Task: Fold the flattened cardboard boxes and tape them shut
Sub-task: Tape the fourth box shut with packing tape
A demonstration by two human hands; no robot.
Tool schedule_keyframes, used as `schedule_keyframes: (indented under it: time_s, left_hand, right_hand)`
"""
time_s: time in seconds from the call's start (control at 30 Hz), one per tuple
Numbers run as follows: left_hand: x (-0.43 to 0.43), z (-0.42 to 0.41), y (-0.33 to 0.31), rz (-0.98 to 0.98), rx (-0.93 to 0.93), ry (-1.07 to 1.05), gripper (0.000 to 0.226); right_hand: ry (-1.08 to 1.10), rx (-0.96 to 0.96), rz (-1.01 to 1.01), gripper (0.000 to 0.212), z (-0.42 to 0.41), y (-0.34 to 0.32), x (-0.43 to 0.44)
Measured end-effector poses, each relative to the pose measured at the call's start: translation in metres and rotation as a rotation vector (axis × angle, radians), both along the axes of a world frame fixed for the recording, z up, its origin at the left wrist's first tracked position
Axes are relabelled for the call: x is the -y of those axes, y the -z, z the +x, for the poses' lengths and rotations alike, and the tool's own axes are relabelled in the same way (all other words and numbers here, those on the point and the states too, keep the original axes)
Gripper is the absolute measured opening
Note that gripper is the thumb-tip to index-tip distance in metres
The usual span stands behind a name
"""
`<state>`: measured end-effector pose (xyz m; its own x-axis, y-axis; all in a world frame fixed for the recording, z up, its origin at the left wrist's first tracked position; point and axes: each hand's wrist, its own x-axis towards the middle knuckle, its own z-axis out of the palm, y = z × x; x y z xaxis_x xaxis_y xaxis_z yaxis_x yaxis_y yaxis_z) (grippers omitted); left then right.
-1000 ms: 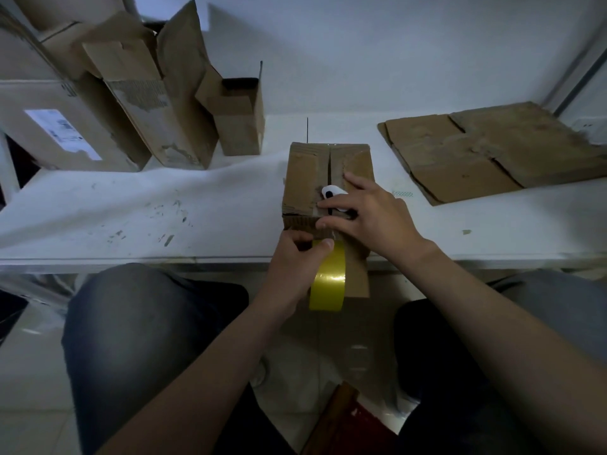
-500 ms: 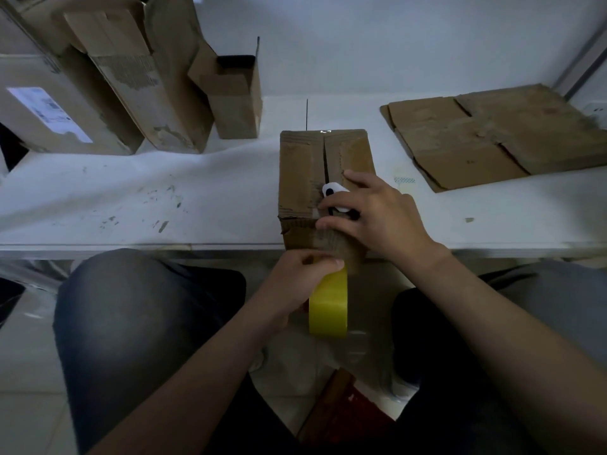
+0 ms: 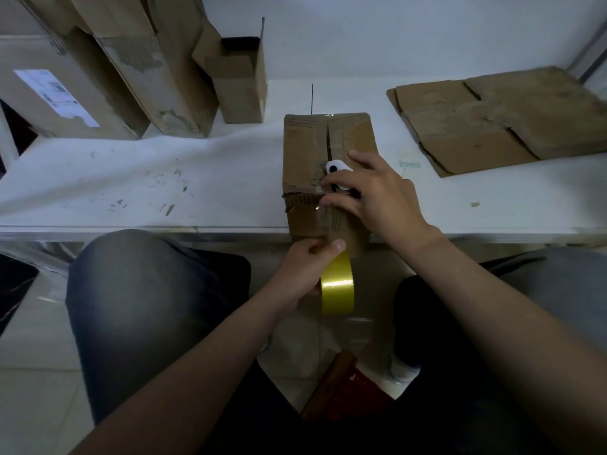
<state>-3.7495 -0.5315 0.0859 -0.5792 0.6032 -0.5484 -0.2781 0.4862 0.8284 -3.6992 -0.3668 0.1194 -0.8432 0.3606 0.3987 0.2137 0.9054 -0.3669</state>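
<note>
The left hand (image 3: 305,267) gripping the tape roll (image 3: 337,284) could tug the box (image 3: 305,152) from under the right hand (image 3: 377,195) clutching a white tool (image 3: 335,167).

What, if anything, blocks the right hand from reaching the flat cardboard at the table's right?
Probably nothing, so yes: nothing upright stands on the table between the right hand and the flat cardboard. But that hand is busy, pressing on the box and holding a small white tool.
</note>
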Motion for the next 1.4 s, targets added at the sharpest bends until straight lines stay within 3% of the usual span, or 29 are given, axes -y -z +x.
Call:
schedule_keyframes:
  time_s: [0.17,0.43,0.7,0.87,1.07,1.17,1.3,1.4]
  left_hand:
    - [-0.004,0.001,0.011,0.137,-0.050,-0.148,0.023]
    - [-0.010,-0.003,0.012,0.103,-0.041,-0.177,0.019]
    - [-0.009,-0.013,0.014,0.040,0.125,-0.155,0.025]
    - [-0.009,-0.009,0.017,0.061,0.320,-0.252,0.033]
    - [-0.011,-0.010,0.017,0.176,0.301,-0.292,0.022]
    - [-0.011,-0.014,0.014,0.171,0.247,-0.269,0.019]
    - [-0.011,-0.015,0.014,0.137,0.194,-0.271,0.021]
    - [-0.010,-0.015,0.012,0.120,0.174,-0.271,0.016]
  right_hand:
    - [-0.022,0.060,0.093,0.056,0.003,0.009,-0.003]
    - [-0.003,0.045,0.119,0.058,0.001,0.012,-0.005]
    - [-0.012,0.002,0.138,0.058,0.003,0.008,-0.001]
    - [0.000,-0.014,0.171,0.059,0.001,0.010,0.001]
    - [0.002,0.059,0.215,0.072,-0.002,0.014,-0.001]
    - [-0.046,0.050,0.197,0.067,-0.002,0.011,-0.007]
    - [-0.084,-0.142,0.148,0.039,0.003,-0.002,-0.011]
    - [-0.219,-0.168,0.110,0.037,0.012,-0.021,-0.009]
